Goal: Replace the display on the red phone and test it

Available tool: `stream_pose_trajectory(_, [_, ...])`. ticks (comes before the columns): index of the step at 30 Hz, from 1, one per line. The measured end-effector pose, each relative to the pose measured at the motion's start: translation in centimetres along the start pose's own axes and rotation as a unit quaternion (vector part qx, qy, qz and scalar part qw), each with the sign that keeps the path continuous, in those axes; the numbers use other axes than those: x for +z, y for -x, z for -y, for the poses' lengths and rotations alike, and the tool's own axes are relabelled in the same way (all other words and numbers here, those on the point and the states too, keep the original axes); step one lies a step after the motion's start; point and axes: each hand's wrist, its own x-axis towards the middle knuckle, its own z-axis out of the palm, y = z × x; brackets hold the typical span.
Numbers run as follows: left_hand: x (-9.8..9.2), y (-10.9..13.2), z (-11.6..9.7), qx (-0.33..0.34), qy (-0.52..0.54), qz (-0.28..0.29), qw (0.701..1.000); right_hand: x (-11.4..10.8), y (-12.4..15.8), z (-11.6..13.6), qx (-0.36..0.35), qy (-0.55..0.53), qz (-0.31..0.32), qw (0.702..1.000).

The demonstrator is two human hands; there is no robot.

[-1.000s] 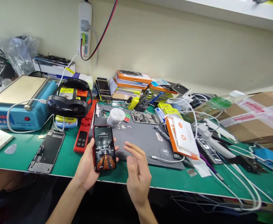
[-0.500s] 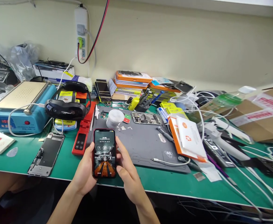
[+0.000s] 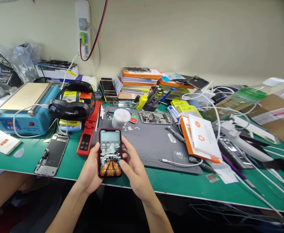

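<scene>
Red-edged black rectangular smartphone (image 3: pixel 110 153) was above the green tabletop's (image 3: pixel 171 186) near edge, bare left hand (image 3: pixel 90 171) had fingers clamped on one side, bare right hand (image 3: pixel 136 171) likewise opposite

Black headset (image 3: pixel 70 110) beside blue separator machine (image 3: pixel 32 123), orange boxes (image 3: pixel 140 77) stacked near wall, power strip (image 3: pixel 80 11) above.

Bright, soft light covers the bench (image 3: pixel 171 181), with deep shadow beneath. The wall (image 3: pixel 180 42) dims toward the upper right corner. Edges look stretched; the far left shows pixelation.
</scene>
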Motion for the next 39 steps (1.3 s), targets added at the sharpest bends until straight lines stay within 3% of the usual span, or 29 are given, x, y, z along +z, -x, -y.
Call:
stream_pose_trajectory(3, [-0.07,-0.02,0.02,-0.004,0.003,0.01,1.0,0.39,-0.19,-0.23,-0.022,0.008,-0.031,0.999])
stream_pose_trajectory(9, [-0.01,0.14,-0.09,0.002,-0.014,0.018,1.0,0.91,0.08,0.04,0.027,0.102,-0.042,0.993])
stream_pose_trajectory(21, [0.29,0.25,-0.17,-0.005,-0.006,0.002,1.0,0.67,0.13,0.21,0.042,0.069,-0.025,0.996])
stream_pose_trajectory(28, [0.01,0.14,-0.07,-0.008,0.012,-0.018,1.0,0.18,0.07,0.0,-0.022,0.026,-0.015,0.999])
stream_pose_trajectory(39, [0.11,0.04,-0.19,-0.007,0.005,-0.005,1.0,0.14,0.16,-0.47,-0.019,0.035,-0.023,0.999])
